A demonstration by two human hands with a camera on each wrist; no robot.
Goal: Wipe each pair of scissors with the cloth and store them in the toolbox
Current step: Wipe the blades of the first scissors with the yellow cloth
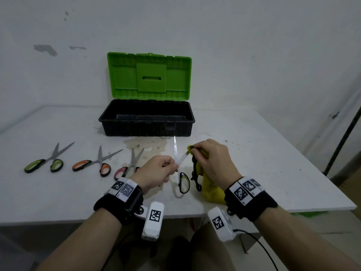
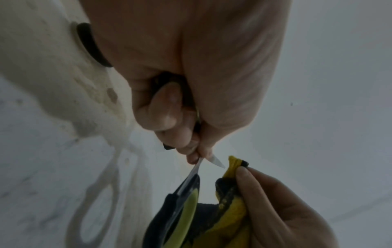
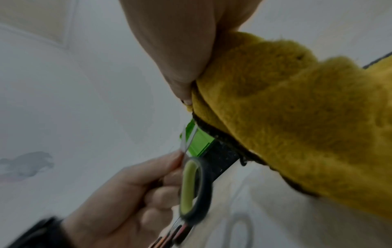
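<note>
Green-handled scissors (image 1: pixel 183 182) are held spread above the table's front. My left hand (image 1: pixel 171 165) grips them near the pivot, with one handle inside the fist (image 2: pixel 180 117). One blade (image 1: pixel 174 147) points up toward the toolbox. The other blade (image 2: pixel 218 162) slants right, its tip at the yellow cloth (image 1: pixel 212 190). My right hand (image 1: pixel 195 151) pinches a fold of that cloth (image 3: pixel 297 117) at the blade tip; the rest hangs down to the table. The free handle loop (image 3: pixel 191 184) hangs below my left fingers (image 3: pixel 161 167).
The toolbox (image 1: pixel 109 128) stands open at the back, its green lid (image 1: pixel 148 75) upright against the wall and its black base showing nothing inside. Three more scissors lie spread at the left: green (image 1: pixel 45 163), orange (image 1: pixel 93 163), pink (image 1: pixel 127 167). A dark pole (image 1: pixel 341 141) stands at the right.
</note>
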